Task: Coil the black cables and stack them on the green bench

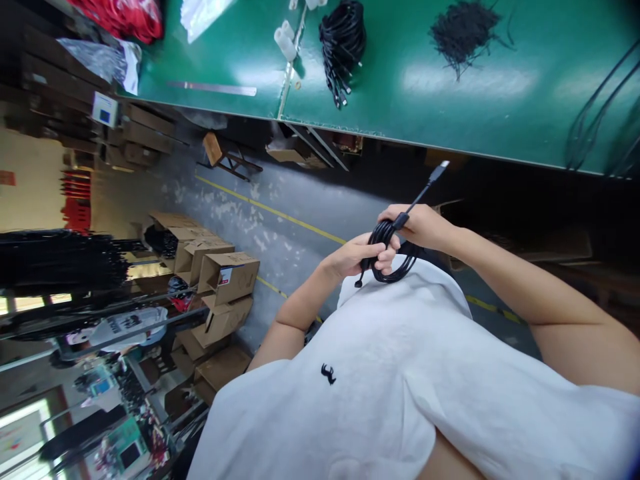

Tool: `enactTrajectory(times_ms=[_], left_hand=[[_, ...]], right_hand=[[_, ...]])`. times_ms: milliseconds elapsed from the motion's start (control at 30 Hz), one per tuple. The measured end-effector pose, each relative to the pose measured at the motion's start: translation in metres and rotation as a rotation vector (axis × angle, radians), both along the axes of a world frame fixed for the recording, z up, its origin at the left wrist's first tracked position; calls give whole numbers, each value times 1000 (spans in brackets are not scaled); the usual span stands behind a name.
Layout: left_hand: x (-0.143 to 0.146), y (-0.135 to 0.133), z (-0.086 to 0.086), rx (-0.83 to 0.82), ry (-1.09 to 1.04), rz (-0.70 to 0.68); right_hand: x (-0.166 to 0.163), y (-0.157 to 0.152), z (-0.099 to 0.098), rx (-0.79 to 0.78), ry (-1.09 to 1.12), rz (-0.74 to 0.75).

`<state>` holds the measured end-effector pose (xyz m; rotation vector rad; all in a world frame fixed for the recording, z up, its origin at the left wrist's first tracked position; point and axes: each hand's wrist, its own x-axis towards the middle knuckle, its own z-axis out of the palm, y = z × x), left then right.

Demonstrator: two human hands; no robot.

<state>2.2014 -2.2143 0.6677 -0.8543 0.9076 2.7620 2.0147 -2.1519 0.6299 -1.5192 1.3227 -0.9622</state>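
A coiled black cable (381,235) is held between my two hands, in front of the white shirt and below the table edge. My left hand (356,255) is closed round the coil, thumb across its loops. On the other side, my right hand (423,223) has its fingers closed at the top of the coil, partly hidden behind it. A short black sleeve-like piece (401,221) sits there on the cable. From it one end sticks up toward the table, tipped with a grey plug (440,171). The other small black end (359,283) hangs below my left hand.
On the green table (450,120) lie a bundle of black cables (343,33), a pile of thin black strips (465,30) and a flat metal strip (220,88). Open cardboard boxes (233,280) and a wooden stool (213,149) stand on the floor. A person (130,328) is in the background.
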Motion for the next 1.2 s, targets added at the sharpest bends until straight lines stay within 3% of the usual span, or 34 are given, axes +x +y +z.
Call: enactTrajectory(times_ms=[100,200,300,367,433,600,667,733,800,867,967,1067,1200], left_hand=[[1,1,0,-33,4,12],[2,5,-4,-110,45,73],[3,9,-14,-212,84,200],[2,13,-24,-279,91,277],[1,20,-34,-319,70,340],[2,33,-43,-315,-92,445],[9,32,-40,-277,-107,401],[18,28,-38,-209,-85,272],[28,24,-37,-120,-57,100],[37,22,-38,-38,-35,-32],[45,22,-40,55,-12,-81],[48,21,-39,140,-21,-78],[44,14,-38,141,-46,-61]], right_hand=[[4,4,3,31,-130,-114],[16,12,-12,149,-319,-345],[45,18,-38,410,-767,-629],[70,19,-52,586,-1104,-719],[92,17,-61,657,-1277,-758],[116,16,-68,625,-1237,-795],[113,20,-70,614,-1191,-811],[102,26,-72,453,-976,-852],[85,29,-70,158,-570,-752],[68,30,-65,-98,-148,-464],[52,31,-51,-200,146,-100],[46,36,-38,-138,97,-18],[33,39,-34,98,-215,34]])
